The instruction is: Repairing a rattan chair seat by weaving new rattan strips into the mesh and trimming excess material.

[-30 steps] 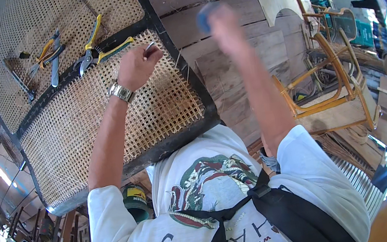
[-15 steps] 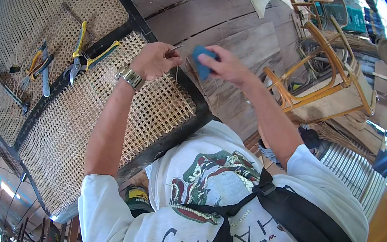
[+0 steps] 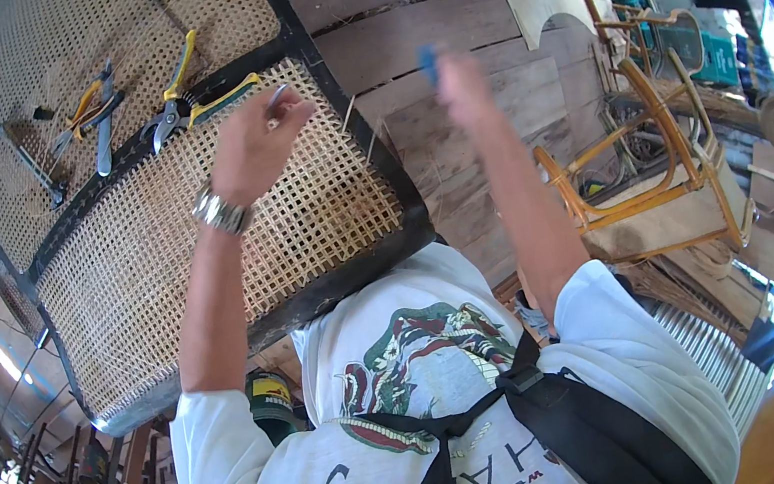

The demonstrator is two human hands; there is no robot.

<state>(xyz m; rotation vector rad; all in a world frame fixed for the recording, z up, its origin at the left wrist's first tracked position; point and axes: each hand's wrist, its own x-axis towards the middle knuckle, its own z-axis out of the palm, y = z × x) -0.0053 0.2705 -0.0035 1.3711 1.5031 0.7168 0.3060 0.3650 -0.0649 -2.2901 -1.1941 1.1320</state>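
Note:
My left hand, with a metal watch on its wrist, is raised over the woven cane panel. Its curled fingers grip a thin metal tool, mostly hidden in the hand. Out to the right above the wooden floor is my right hand, smeared by motion and closed on a small blue pad; its material cannot be made out. A black frame borders the cane, and thin pale pegs stand at its right edge.
Yellow-handled pruning shears, pliers and a flat grey metal tool lie on the cane farther up. Beside my right forearm is a rattan chair lying on wooden boards. A dark can stands below the panel.
My left hand has moved left and inward over the cane, away from the frame's right edge. My right hand has swung up and right with the blue pad. The view has shifted slightly.

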